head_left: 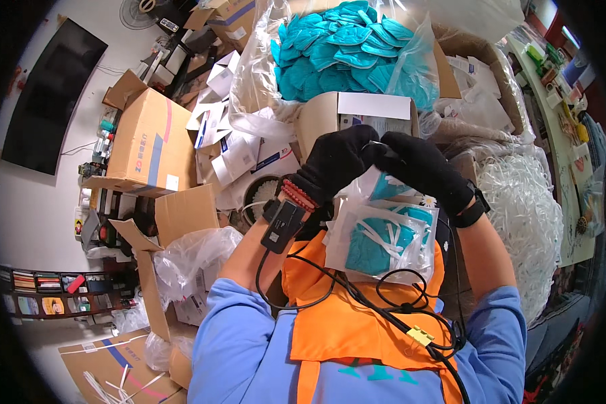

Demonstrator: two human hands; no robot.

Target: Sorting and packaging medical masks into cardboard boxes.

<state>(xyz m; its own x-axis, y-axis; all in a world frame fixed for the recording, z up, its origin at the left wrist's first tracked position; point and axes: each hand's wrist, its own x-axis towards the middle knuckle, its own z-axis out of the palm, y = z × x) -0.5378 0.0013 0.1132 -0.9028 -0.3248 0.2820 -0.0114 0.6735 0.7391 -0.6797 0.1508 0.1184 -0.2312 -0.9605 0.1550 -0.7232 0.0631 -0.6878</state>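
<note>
My left hand (pixel 335 161) and my right hand (pixel 432 168), both in black gloves, meet in front of my chest with fingers pinched together. Only a thin pale edge shows between the fingertips; the rest of what they pinch is hidden. Just beneath them is a clear plastic pouch (pixel 365 183) with teal fabric (pixel 388 188) showing. Closer to me, on my orange apron (pixel 370 316), lies another clear pouch (pixel 421 259) with a folded teal face mask (pixel 370 250) and white straps inside. An open white-flapped carton (pixel 376 104) stands just beyond my hands.
A plastic-lined box of teal mask pieces (pixel 343 47) stands at the far side. White straps (pixel 518 215) fill a bin to my right. Cardboard boxes (pixel 141 145) and small white cartons (pixel 239 161) crowd the left. Black cables (pixel 384 313) cross my front from my left wrist.
</note>
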